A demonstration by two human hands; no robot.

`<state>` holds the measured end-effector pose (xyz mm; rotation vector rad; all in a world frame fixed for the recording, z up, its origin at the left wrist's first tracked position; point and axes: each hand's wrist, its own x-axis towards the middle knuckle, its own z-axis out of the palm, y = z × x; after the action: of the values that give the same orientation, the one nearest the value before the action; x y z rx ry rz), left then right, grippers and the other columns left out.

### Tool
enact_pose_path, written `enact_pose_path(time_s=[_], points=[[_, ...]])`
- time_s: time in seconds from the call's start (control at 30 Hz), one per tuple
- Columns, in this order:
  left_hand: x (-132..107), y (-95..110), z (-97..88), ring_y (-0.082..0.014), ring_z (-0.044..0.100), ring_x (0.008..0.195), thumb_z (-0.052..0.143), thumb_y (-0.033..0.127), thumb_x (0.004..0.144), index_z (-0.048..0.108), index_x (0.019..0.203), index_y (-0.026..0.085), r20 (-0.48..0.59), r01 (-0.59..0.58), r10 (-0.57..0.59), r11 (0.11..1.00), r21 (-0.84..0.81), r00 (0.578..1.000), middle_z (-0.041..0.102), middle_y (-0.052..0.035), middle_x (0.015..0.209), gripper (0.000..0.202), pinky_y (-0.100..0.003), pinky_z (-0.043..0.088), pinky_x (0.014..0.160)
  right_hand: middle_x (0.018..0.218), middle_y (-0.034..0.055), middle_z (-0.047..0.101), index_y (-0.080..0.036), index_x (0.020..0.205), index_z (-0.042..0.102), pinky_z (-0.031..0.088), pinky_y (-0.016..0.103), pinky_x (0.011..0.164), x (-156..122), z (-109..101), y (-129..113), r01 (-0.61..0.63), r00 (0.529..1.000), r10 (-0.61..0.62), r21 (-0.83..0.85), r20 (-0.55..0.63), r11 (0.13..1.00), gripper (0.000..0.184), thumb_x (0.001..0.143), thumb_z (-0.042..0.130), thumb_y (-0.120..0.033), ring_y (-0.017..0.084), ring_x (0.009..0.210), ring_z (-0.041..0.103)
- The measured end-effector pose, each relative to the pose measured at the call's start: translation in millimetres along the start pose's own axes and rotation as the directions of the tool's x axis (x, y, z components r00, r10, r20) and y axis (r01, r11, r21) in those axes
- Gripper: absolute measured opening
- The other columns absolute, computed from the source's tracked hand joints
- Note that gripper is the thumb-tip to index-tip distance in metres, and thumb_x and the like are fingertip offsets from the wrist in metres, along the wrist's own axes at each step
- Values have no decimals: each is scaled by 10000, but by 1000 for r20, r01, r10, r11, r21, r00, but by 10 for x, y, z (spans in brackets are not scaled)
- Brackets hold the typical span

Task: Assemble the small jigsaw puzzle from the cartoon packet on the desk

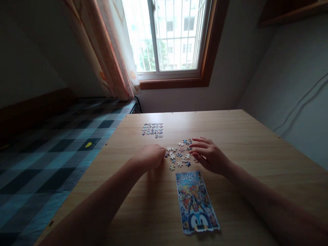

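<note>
A loose pile of jigsaw puzzle pieces (180, 155) lies on the wooden table, some showing pale backs and others coloured faces. At the pile's left edge, my left hand (150, 157) is curled downward with its fingers closed; its fingertips are mostly hidden, so what they hold cannot be made out. My right hand (210, 155) rests at the pile's right side, fingers spread, fingertips over or touching the outer pieces. Further back on the left, several puzzle pieces (153, 130) are set out in rows, separate from one another. A printed Bluey picture sheet (196, 205) with a torn lower edge lies nearer to me.
The table (256, 153) reaches toward the wall below a barred window (176, 37). To the left stands a bed with a checked cover (84, 150), under a hanging curtain (102, 44). A cable (298, 100) runs along the right wall.
</note>
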<state>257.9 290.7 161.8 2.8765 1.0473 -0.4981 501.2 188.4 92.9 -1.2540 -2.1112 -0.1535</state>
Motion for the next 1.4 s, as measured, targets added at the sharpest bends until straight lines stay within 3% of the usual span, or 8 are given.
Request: enact_pose_path(time_s=[0.17,0.3,0.53,0.7,0.8,1.1,1.23,1.4], points=[[6,-22,-48,-237,673,854,568,103,771,752,923,177,25,8,-8,1000,-4,1000,747,-109,953,250,-282,473,691,1474,43,510,-328,1345,590,288,604,1152,38,67,-207,55,965,-19,-130,263,990,373,983,530,-388,320,1424,379],[28,-77,-41,-208,654,780,584,111,742,754,897,183,32,-22,23,1000,-19,999,747,-87,889,242,-266,461,673,1568,42,371,-370,1427,503,227,607,1190,62,163,-338,81,936,-21,-158,351,984,440,991,513,-435,343,1461,306],[68,-158,-16,-183,606,703,598,107,682,748,837,186,47,-62,66,995,-82,997,739,-65,833,230,-261,438,645,1573,-22,362,-420,1279,610,245,601,1196,50,170,-297,110,950,-84,-71,300,991,330,949,607,-401,326,1476,280],[81,-199,21,-161,570,659,637,120,657,735,776,188,26,-79,82,992,-103,996,717,-45,768,169,-249,414,612,1576,-3,359,-365,1260,638,271,595,1188,55,144,-291,109,955,-94,-40,281,993,314,948,609,-393,320,1471,295],[95,-211,22,-161,558,634,637,131,651,739,778,189,71,-68,76,992,-107,995,712,-43,757,172,-260,423,621,1564,-6,379,-371,1260,640,291,587,1181,50,161,-297,114,955,-101,-30,280,993,322,940,622,-394,325,1466,305],[115,-237,25,-163,535,643,629,123,651,707,791,188,83,-69,80,989,-130,993,695,-41,775,173,-268,384,579,1546,32,408,-385,1353,570,312,614,1158,-31,290,-187,48,970,-18,-116,241,992,383,971,561,-411,357,1449,326],[116,-243,33,-127,483,580,604,77,641,660,745,184,67,-93,105,981,-168,992,656,-15,709,159,-255,341,544,1553,22,397,-394,1373,546,302,592,1172,-13,258,-204,64,969,-36,-111,244,992,407,967,569,-412,334,1455,319],[126,-267,51,-112,475,577,592,54,648,633,722,181,27,-113,122,966,-231,992,638,0,701,152,-243,307,523,1516,57,452,-325,1343,580,307,664,1120,2,143,-130,-30,987,49,-126,152,992,359,1000,482,-368,344,1456,312]])
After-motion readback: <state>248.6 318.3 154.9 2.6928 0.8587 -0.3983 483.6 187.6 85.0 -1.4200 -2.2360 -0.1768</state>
